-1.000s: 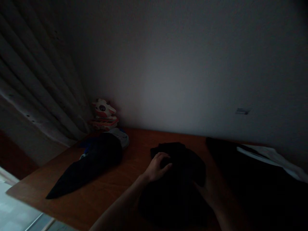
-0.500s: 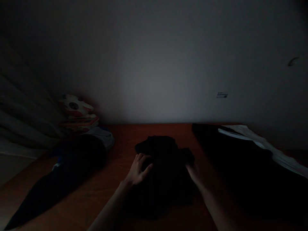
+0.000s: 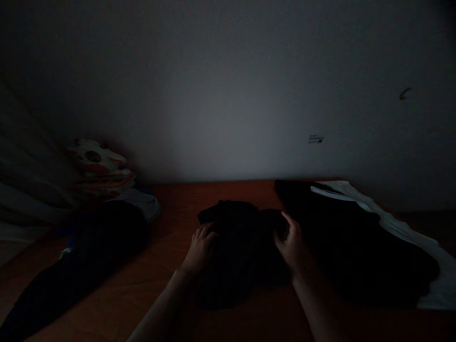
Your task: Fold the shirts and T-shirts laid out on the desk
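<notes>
The black garment [image 3: 235, 261] lies on the table [image 3: 171, 223] between your left hand [image 3: 198, 249] and right hand [image 3: 292, 244]. Your fingers curve at its edges; you can't tell whether they grip. Uneven pulling could rumple it or snag the neighbouring dark cloth [image 3: 338, 242].

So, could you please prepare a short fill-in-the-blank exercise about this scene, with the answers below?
1. The left hand and the right hand touch the middle garment; the hand nearer the toy is the ____ one.
2. The label is on the ____.
3. The cloth at the picture's right edge is ____.

Missing words: left; wall; white.
</notes>
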`<state>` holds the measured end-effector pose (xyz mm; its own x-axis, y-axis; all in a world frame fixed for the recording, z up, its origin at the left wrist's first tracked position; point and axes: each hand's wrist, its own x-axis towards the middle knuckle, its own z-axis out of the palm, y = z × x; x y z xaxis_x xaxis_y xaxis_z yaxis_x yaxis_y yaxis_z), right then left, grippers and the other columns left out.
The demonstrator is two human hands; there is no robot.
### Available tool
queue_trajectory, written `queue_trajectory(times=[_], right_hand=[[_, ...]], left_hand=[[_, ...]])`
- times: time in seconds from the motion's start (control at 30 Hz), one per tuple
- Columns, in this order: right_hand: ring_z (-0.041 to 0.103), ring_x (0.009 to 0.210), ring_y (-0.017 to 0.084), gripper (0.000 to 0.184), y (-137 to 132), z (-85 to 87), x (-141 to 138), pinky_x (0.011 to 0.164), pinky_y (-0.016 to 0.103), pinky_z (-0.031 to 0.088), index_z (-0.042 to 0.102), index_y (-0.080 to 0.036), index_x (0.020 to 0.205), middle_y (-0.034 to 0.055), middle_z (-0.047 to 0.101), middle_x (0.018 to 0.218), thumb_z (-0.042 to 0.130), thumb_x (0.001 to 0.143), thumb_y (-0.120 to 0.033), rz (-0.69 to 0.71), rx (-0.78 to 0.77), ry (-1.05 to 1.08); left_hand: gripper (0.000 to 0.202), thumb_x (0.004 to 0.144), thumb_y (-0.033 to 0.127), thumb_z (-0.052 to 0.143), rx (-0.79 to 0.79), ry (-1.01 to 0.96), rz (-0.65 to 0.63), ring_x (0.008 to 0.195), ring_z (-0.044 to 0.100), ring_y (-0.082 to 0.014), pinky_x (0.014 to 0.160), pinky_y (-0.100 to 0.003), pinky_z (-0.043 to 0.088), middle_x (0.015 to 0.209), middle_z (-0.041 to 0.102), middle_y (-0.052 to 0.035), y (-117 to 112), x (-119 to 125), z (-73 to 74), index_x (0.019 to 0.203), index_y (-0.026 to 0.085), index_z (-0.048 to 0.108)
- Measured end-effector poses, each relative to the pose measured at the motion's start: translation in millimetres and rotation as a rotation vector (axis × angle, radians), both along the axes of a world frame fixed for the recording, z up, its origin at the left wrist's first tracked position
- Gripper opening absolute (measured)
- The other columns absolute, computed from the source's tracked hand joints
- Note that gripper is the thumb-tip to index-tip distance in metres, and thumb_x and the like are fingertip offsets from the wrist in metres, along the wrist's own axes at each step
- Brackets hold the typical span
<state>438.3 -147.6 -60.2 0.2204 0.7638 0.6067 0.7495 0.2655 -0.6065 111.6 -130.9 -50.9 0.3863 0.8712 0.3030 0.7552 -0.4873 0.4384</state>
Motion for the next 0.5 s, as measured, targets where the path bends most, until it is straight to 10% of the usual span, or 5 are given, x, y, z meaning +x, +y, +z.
queue_trajectory(times=[0.27, 0.33, 0.5], right_hand=[[0.061, 0.117, 0.028, 0.025, -46, 50.7, -31, 0.101, 0.049, 0.052, 0.07, -0.026, 0.109, 0.0123, 0.061, 0.126, 0.051, 0.093, -0.029, 0.042, 0.092, -0.073], [0.061, 0.118, 0.028, 0.024, -68, 64.2, -55, 0.102, 0.049, 0.051, 0.069, -0.029, 0.113, 0.0104, 0.066, 0.123, 0.058, 0.093, -0.038, 0.259, -0.019, -0.152], [0.035, 0.146, 0.043, 0.087, -93, 53.5, -101, 0.116, 0.068, 0.029, 0.055, -0.034, 0.142, 0.0109, 0.044, 0.157, 0.085, 0.065, -0.061, 0.51, -0.278, -0.474]], left_hand=[[0.031, 0.093, 0.038, 0.035, -0.188, -0.516, 0.314, 0.089, 0.068, -0.0251, 0.081, -0.04, 0.056, 0.093, 0.069, -0.0063, -4, -20, 9.0, 0.112, 0.021, 0.052], [0.036, 0.09, 0.044, 0.036, -0.146, -0.449, 0.305, 0.096, 0.066, -0.0289, 0.087, -0.045, 0.054, 0.1, 0.069, -0.0092, -4, -19, 9.4, 0.108, 0.021, 0.057], [0.04, 0.083, 0.042, 0.043, -0.011, -0.145, 0.228, 0.138, 0.042, -0.0386, 0.109, -0.062, 0.036, 0.148, 0.051, -0.0118, -1, -17, 0.8, 0.112, 0.025, 0.066]])
